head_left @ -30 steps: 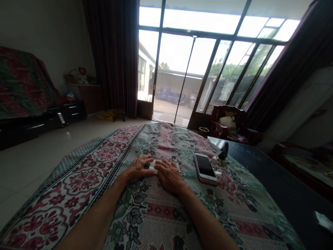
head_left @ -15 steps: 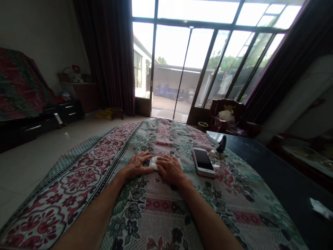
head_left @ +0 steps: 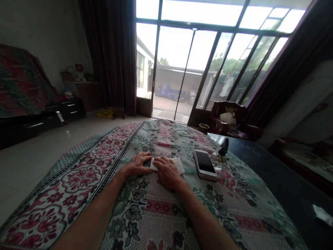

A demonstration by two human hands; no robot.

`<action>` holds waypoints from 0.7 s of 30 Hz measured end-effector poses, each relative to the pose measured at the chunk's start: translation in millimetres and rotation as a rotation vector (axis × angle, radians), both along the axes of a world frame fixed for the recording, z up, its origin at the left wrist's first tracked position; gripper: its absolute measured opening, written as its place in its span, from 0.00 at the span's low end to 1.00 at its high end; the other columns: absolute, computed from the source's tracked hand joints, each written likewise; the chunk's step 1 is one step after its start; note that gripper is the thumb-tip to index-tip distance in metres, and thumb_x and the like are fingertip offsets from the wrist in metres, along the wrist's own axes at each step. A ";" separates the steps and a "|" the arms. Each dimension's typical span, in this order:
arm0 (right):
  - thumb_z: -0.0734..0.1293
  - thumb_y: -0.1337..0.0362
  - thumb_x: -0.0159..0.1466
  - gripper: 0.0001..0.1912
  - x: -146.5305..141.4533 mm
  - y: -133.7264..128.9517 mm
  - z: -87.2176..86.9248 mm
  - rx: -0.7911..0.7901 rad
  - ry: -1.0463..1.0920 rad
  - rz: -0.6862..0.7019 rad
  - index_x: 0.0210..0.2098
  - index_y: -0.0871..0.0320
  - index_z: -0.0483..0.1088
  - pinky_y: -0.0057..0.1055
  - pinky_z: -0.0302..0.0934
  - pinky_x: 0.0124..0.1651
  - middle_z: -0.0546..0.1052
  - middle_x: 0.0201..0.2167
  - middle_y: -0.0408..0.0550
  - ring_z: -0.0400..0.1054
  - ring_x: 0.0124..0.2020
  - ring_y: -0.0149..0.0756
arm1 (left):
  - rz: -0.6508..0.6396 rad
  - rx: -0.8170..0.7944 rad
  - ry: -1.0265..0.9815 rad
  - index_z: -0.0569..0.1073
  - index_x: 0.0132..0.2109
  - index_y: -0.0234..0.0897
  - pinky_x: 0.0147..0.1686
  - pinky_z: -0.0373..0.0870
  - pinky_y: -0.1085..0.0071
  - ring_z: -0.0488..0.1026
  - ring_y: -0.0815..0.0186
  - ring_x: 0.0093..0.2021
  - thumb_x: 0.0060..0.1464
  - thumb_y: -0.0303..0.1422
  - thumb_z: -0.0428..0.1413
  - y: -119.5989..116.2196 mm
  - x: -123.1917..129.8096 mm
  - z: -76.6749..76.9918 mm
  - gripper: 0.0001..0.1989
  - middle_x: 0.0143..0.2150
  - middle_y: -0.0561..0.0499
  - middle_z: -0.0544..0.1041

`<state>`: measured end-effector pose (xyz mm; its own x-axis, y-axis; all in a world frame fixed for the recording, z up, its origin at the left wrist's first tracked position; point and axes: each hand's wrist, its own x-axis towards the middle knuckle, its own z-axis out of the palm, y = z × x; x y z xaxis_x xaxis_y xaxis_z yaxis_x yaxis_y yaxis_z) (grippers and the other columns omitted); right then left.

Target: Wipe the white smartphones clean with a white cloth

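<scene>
A folded white tissue or cloth lies flat on the patterned tablecloth; which of the two it is I cannot tell. Across its middle rests my right hand, palm down with the fingers stretched out. My left hand lies flat on the tablecloth at the white piece's left end, fingers extended and the thumb close to its edge. Part of the white piece is hidden beneath my right hand. To the right of that hand, a white smartphone with a dark screen lies on top of something flat.
Just past the phone stands a small clear-based object with a dark upright part. A dark glossy surface extends on the right, with a crumpled white paper on it. Behind are a wooden chair and glass doors.
My right hand has shifted slightly to the left and nearer over the white piece, uncovering more of its right end. My left hand stays about where it was. The view has turned slightly.
</scene>
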<state>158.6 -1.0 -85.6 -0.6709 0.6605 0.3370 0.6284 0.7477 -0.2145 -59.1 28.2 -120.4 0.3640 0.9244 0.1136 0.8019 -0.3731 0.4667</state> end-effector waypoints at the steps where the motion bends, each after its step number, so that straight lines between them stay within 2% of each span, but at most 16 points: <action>1: 0.57 0.67 0.68 0.16 -2.7 -0.8 0.1 0.001 -0.004 0.000 0.53 0.53 0.67 0.37 0.51 0.58 0.70 0.57 0.47 0.59 0.57 0.39 | -0.006 0.006 -0.010 0.68 0.60 0.42 0.66 0.45 0.59 0.51 0.51 0.68 0.46 0.47 0.62 1.1 -0.8 -2.1 0.35 0.67 0.47 0.59; 6: 0.58 0.68 0.66 0.16 -0.9 1.6 -0.6 -0.017 0.042 -0.051 0.49 0.52 0.70 0.36 0.51 0.58 0.72 0.55 0.43 0.60 0.56 0.38 | -0.015 -0.003 -0.026 0.67 0.60 0.42 0.66 0.44 0.57 0.50 0.50 0.68 0.46 0.47 0.62 2.4 -2.6 -4.2 0.35 0.68 0.46 0.58; 11: 0.61 0.71 0.60 0.17 20.9 9.0 0.5 -0.045 0.090 -0.238 0.44 0.51 0.75 0.36 0.53 0.56 0.74 0.52 0.41 0.64 0.53 0.39 | -0.010 -0.048 0.000 0.67 0.61 0.43 0.66 0.44 0.57 0.48 0.50 0.69 0.46 0.47 0.62 -1.5 -0.6 5.8 0.35 0.69 0.46 0.56; 13: 0.61 0.71 0.60 0.17 27.6 9.6 2.1 -0.046 0.085 -0.271 0.44 0.51 0.75 0.35 0.54 0.56 0.75 0.51 0.42 0.65 0.52 0.38 | -0.013 -0.060 0.010 0.67 0.61 0.42 0.66 0.43 0.57 0.47 0.50 0.69 0.46 0.46 0.62 -2.7 0.3 9.2 0.35 0.69 0.46 0.56; 16: 0.60 0.70 0.63 0.15 28.3 6.7 3.9 -0.027 0.065 -0.233 0.45 0.52 0.75 0.35 0.54 0.56 0.75 0.51 0.43 0.64 0.52 0.38 | -0.014 -0.069 0.006 0.68 0.61 0.43 0.66 0.43 0.57 0.47 0.50 0.69 0.46 0.46 0.62 -2.5 0.3 10.5 0.35 0.69 0.46 0.56; 21: 0.57 0.66 0.68 0.14 10.8 -1.4 3.8 0.022 0.010 -0.097 0.47 0.53 0.71 0.36 0.52 0.56 0.73 0.53 0.45 0.62 0.52 0.38 | -0.033 -0.062 -0.011 0.67 0.61 0.40 0.66 0.43 0.57 0.48 0.50 0.69 0.47 0.44 0.62 0.1 -1.9 6.4 0.35 0.69 0.44 0.56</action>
<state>169.4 -2.4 -81.8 -0.6005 0.7148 0.3584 0.6964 0.6878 -0.2049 -61.1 28.3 -114.1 0.3935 0.9173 0.0607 0.7841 -0.3694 0.4988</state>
